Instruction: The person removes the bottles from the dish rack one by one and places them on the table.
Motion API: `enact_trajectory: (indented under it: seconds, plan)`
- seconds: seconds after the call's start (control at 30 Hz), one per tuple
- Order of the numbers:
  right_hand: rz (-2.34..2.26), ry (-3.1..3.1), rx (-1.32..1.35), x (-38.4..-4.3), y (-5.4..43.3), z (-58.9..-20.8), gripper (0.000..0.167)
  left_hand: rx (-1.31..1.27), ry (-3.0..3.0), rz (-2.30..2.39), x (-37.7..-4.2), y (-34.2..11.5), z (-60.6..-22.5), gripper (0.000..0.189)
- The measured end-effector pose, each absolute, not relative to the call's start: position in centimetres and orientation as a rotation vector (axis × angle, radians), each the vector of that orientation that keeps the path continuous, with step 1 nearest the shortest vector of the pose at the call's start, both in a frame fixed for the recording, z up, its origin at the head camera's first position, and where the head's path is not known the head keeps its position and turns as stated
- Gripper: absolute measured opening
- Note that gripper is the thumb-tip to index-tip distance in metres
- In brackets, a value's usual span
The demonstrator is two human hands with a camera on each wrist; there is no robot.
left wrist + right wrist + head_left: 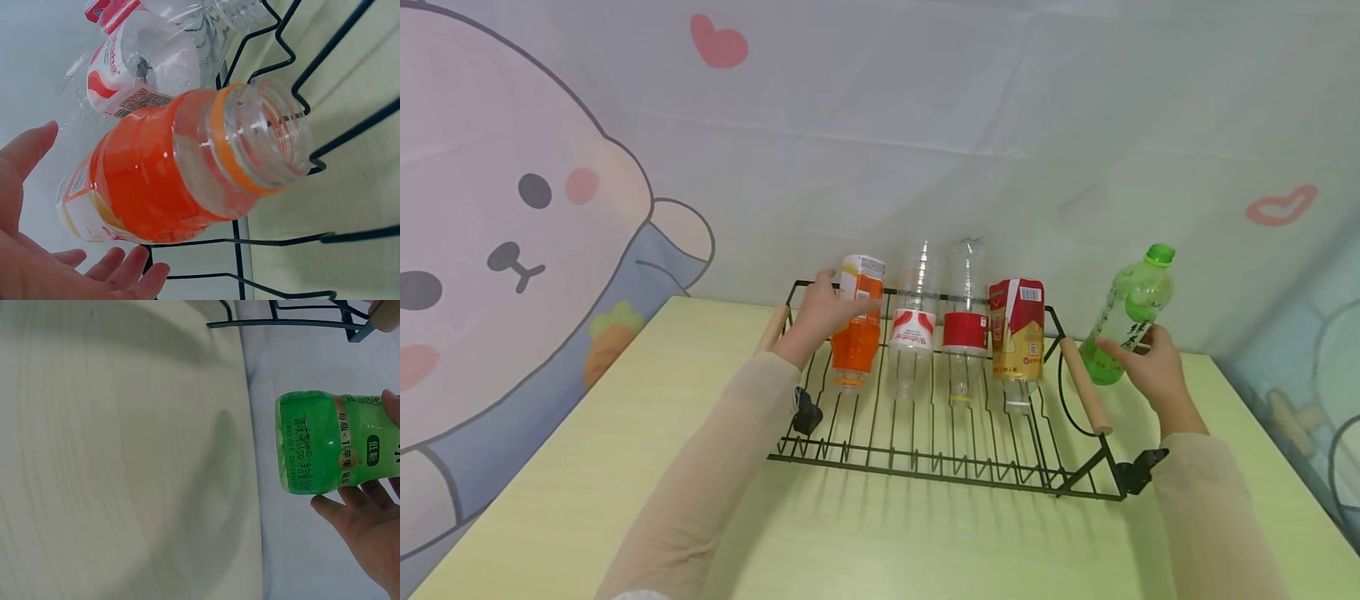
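Your right hand (pixel 1150 372) grips a translucent green plastic bottle (pixel 1124 312) with a green cap, fingers and thumb curled round its labelled side. The bottle is at two o'clock from the middle of a black wire rack (pixel 940 467), just outside it, and tilts with its cap towards one o'clock. You cannot be told whether its base touches the pale yellow-green wooden table (pixel 925 546).

Your left hand (pixel 822 315) is spread wide, thumb apart from the fingers, beside an orange-filled clear plastic bottle (pixel 856 346) at eleven o'clock on the rack. In the left wrist view, that bottle's bare threaded mouth points away from your palm, and a gap shows between your thumb and the bottle.

Beside it, going clockwise, come a clear plastic bottle with a white-and-red label (pixel 913 329), a clear plastic bottle with a plain red band (pixel 966 333), and a boxy red-and-gold container (pixel 1018 333) at one o'clock. All four have their necks towards six o'clock. A round wooden handle (pixel 1086 386) lies at three o'clock, between the container and your green bottle.
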State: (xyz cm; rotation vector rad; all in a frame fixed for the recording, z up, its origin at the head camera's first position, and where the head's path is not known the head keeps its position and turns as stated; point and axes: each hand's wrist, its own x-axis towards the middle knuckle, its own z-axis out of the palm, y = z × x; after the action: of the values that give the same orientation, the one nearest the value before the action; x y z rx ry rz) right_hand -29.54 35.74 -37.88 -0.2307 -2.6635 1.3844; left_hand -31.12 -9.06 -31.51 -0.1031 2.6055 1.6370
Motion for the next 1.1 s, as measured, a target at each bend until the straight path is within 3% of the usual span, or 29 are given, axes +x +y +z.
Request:
enact_trajectory:
  seconds: [0.33,1.1]
  plan:
    - [1.396,-2.674,-0.237,-29.3,35.5,-39.0,0.094,-0.022,2.533,1.605,-30.7,-9.2,-32.0,0.089]
    - [1.385,-2.702,-0.271,-29.4,35.3,-40.8,0.097,-0.139,2.395,1.535,-30.5,-9.5,-32.6,0.099]
